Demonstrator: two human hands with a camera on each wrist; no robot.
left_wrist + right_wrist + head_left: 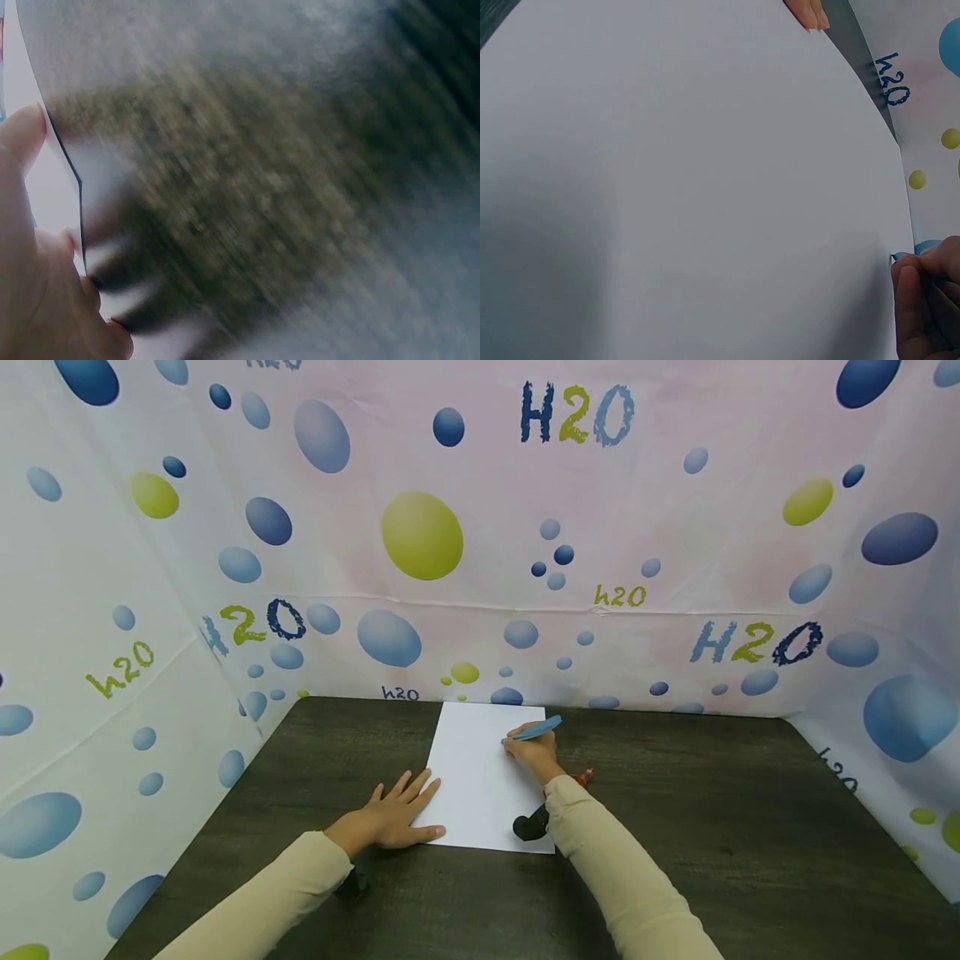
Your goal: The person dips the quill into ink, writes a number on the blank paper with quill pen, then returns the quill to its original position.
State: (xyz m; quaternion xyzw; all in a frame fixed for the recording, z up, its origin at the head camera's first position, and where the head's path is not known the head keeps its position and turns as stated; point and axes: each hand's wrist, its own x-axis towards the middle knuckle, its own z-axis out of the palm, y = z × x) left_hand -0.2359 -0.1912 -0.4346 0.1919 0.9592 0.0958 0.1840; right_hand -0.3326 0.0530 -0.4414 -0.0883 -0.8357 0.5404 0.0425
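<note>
A blank white sheet of paper (pixel 480 793) lies on the dark table. My left hand (pixel 397 817) rests with spread fingers on the sheet's lower left edge; the left wrist view shows its thumb (pixel 24 135) and fingers along that edge. Over the upper right part of the sheet, my right hand (pixel 536 753) pinches a blue pen (pixel 542 727) in a writing grip, the tip pointing down and left, close to the paper. In the right wrist view, curled fingers (pixel 909 300) partly cover the pen, and no marks show on the paper.
The dark wooden tabletop (pixel 697 810) spreads around the sheet. A white backdrop (pixel 495 485) with coloured dots and H2O lettering stands behind and at the sides. A black rounded object (pixel 530 827) with a red part shows by the right forearm, overlapping the sheet in the head view.
</note>
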